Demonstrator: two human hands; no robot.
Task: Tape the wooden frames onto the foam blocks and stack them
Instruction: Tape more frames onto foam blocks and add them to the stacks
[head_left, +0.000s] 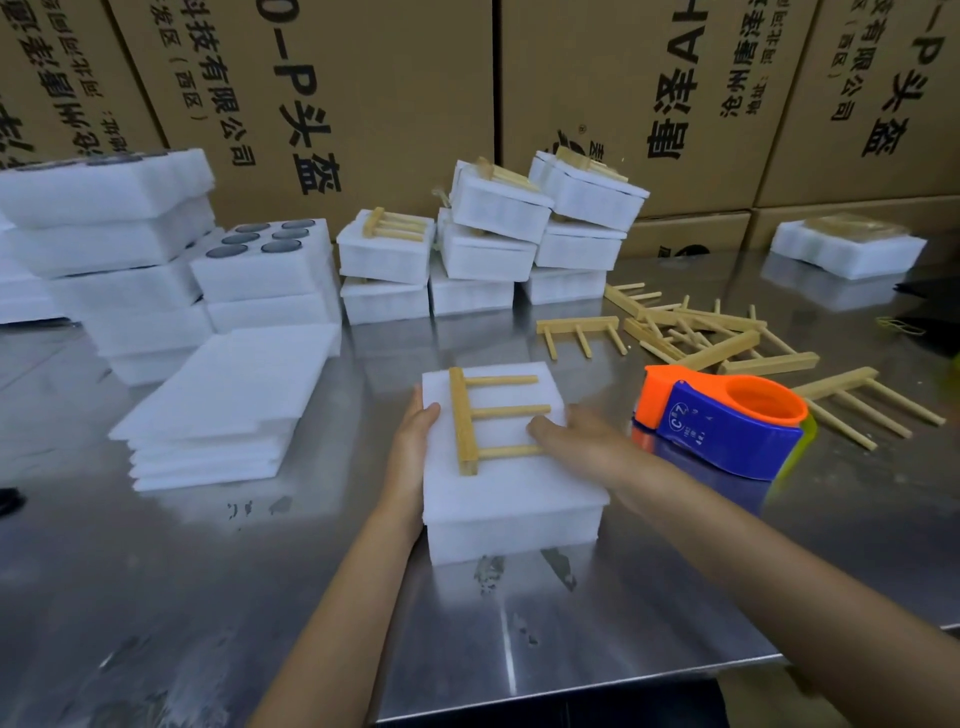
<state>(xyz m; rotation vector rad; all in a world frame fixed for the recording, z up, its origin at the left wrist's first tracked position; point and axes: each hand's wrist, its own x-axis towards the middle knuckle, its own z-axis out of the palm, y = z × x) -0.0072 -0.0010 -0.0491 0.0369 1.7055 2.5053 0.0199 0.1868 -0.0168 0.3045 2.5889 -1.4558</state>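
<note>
Two hands on white foam block (511, 488): left hand (415, 441) cups 9 o'clock edge; right hand (576, 441) fingers flat, pressing comb-shaped wooden frame (467, 421).

Single head-worn view, wide-angle. Looks forward and down, close over steel table (597, 623). Faces stacked cartons (363, 78) behind.
</note>
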